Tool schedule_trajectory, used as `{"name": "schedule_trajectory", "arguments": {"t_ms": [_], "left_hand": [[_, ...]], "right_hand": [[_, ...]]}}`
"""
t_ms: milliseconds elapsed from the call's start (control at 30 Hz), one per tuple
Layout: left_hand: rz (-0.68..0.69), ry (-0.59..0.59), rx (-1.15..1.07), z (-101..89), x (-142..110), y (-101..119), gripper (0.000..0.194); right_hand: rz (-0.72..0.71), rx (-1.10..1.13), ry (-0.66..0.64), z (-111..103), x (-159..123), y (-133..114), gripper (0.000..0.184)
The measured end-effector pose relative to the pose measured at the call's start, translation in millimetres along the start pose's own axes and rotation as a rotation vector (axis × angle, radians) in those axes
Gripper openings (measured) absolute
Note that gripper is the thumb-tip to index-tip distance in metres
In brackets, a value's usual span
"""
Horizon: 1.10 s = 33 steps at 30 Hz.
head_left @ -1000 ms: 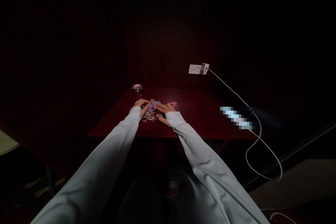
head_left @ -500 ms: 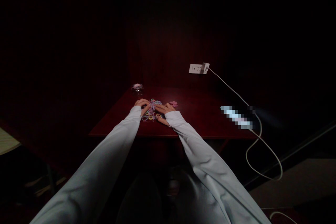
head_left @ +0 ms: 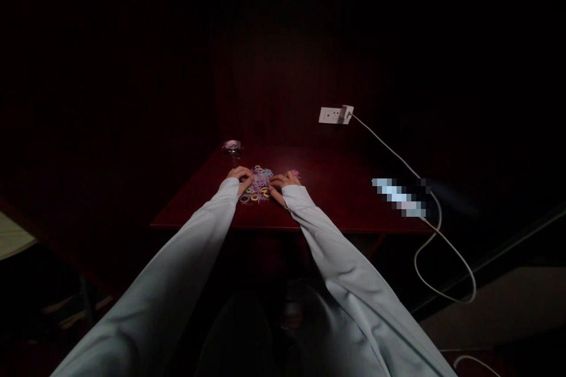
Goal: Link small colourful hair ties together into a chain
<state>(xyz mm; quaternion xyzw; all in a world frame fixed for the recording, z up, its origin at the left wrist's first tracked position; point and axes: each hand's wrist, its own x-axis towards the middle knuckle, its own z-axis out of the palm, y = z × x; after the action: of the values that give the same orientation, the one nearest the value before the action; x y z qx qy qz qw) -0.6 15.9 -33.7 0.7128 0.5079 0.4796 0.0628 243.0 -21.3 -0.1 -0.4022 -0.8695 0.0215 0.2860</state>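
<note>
A heap of small coloured elastic hair ties, mostly purple with some yellow and green ones, lies on the dark red table. My left hand rests at the heap's left edge, fingers curved and slightly apart from the thumb. On the opposite side my right hand touches the heap's right edge, its thumb and fingers apart. Just beyond the right hand is a small group of pink hair ties, partly hidden by the fingers. Anything tiny between the fingertips is too small to make out.
A clear jar with something pink at its top stands at the table's back left. On the right lies a blurred-out bright device with a white cable running to a charger in the wall socket.
My right hand has drawn back to the right from the middle of the heap, uncovering more hair ties. The left hand has stayed nearly in place.
</note>
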Motion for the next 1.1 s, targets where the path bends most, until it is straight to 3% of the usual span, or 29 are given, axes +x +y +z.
{"name": "schedule_trajectory", "arguments": {"t_ms": [333,600,1100], "left_hand": [[-0.014,-0.007,-0.014,-4.3,1.6,5.6,0.012],[-0.02,0.005,-0.032,-6.8,1.2,7.5,0.009],[-0.019,0.0,-0.017,-5.7,-0.1,6.1,0.007]], "right_hand": [[-0.049,0.004,-0.032,4.7,7.3,-2.4,0.023],[0.053,-0.064,-0.03,17.3,16.5,-12.6,0.023],[0.076,0.012,0.004,23.0,19.5,-14.4,0.014]]}}
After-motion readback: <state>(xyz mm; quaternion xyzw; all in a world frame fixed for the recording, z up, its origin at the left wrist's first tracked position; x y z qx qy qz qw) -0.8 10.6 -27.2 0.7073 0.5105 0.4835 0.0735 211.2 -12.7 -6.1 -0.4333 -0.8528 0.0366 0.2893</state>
